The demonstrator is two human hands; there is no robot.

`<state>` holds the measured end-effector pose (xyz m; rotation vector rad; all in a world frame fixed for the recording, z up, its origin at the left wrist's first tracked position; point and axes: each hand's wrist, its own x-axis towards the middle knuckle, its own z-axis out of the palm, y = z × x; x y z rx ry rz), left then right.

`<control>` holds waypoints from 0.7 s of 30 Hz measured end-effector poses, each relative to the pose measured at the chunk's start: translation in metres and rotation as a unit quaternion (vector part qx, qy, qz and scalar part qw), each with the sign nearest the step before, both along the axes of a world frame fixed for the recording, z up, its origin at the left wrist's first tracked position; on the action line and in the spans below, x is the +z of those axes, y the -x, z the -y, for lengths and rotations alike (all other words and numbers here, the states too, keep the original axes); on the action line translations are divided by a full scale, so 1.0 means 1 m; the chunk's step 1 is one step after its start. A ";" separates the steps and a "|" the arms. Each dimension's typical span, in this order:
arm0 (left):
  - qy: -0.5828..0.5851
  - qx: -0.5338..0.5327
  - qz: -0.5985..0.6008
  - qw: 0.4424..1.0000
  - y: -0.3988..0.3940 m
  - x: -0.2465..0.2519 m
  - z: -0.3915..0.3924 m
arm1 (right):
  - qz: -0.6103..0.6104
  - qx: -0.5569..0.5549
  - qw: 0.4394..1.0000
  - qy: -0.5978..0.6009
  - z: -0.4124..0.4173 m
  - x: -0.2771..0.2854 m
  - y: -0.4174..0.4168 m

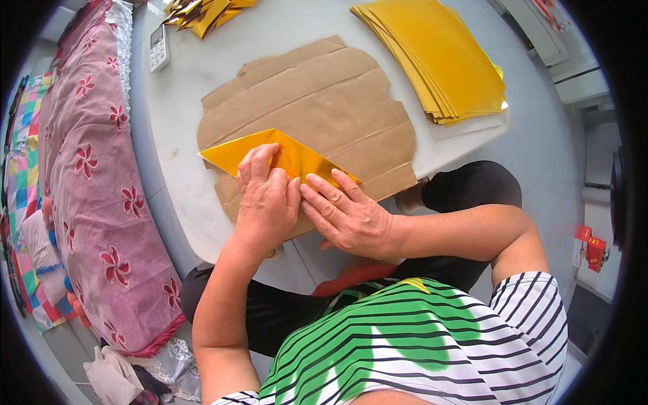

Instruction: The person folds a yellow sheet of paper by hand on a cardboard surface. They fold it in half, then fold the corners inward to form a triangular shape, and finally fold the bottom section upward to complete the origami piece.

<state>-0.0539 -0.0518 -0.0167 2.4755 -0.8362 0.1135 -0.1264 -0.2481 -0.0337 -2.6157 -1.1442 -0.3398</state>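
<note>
A folded sheet of shiny gold foil paper (298,152) lies on a flat piece of brown cardboard (324,96), close to the table edge nearest me. My left hand (267,195) rests on the left half of the paper, its fingers bent and the index finger near the middle. Flat over the lower right edge of the same paper is my right hand (349,215), fingers spread slightly and pressing down. The two hands almost meet at the near edge of the paper, and they hide part of that edge.
A stack of gold paper sheets (445,61) lies at the right of the white table (177,202). Folded gold pieces (207,15) are heaped at the far left, near a white remote control (159,48). A pink flowered cloth (96,167) hangs over something left of the table.
</note>
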 end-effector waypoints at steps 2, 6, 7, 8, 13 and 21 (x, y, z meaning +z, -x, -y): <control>0.003 0.001 0.000 1.000 0.000 0.000 0.000 | -0.003 0.000 1.000 -0.001 0.000 0.000 0.000; -0.005 0.005 0.002 1.000 0.001 0.000 0.001 | -0.002 0.000 1.000 -0.002 -0.001 -0.001 0.000; -0.008 0.007 0.003 1.000 0.001 0.000 0.001 | -0.002 0.000 1.000 -0.003 -0.001 -0.002 0.000; -0.010 0.009 0.004 1.000 0.001 -0.001 0.001 | -0.001 0.001 1.000 -0.001 -0.001 -0.002 0.000; -0.005 0.015 0.003 1.000 0.002 -0.002 0.001 | -0.013 0.004 1.000 -0.009 0.001 0.001 -0.001; -0.015 0.003 0.034 0.999 0.005 -0.001 0.003 | 0.015 -0.004 1.000 -0.008 -0.001 -0.003 -0.001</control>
